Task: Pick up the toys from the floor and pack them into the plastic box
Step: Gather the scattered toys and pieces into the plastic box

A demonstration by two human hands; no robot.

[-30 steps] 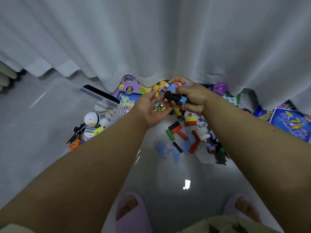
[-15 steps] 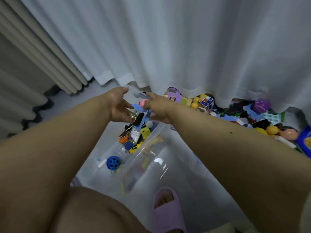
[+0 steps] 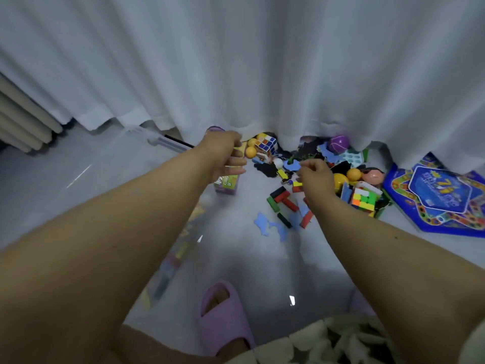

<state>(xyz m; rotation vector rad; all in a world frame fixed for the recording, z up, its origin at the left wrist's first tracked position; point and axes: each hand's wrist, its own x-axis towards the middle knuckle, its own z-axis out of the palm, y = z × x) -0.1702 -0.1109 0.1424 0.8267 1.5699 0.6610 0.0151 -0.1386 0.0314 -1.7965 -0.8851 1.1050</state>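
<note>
A pile of toys lies on the floor at the curtain's hem: a Rubik's cube [image 3: 266,143], an orange ball [image 3: 250,152], a purple ball [image 3: 338,143], coloured blocks [image 3: 282,198] and blue foam pieces [image 3: 270,227]. The clear plastic box [image 3: 168,143] stands on the left under my left forearm, with a purple-green carton [image 3: 226,183] at its near corner. My left hand [image 3: 223,153] hovers by the box's right rim with loosely curled fingers, holding nothing I can see. My right hand [image 3: 315,177] hangs over the pile beside a blue foam piece [image 3: 292,165], fingers curled downward, with nothing seen in it.
A blue board game [image 3: 441,200] lies at the right, next to a second cube [image 3: 363,199], a yellow ball [image 3: 353,174] and a pink toy [image 3: 374,176]. White curtains [image 3: 262,61] hang behind. My purple slipper [image 3: 223,316] stands on the glossy floor at the bottom.
Both hands were over the box at the left with toy pieces half a second ago. They have swung back right to the pile, and those pieces are no longer in them.
</note>
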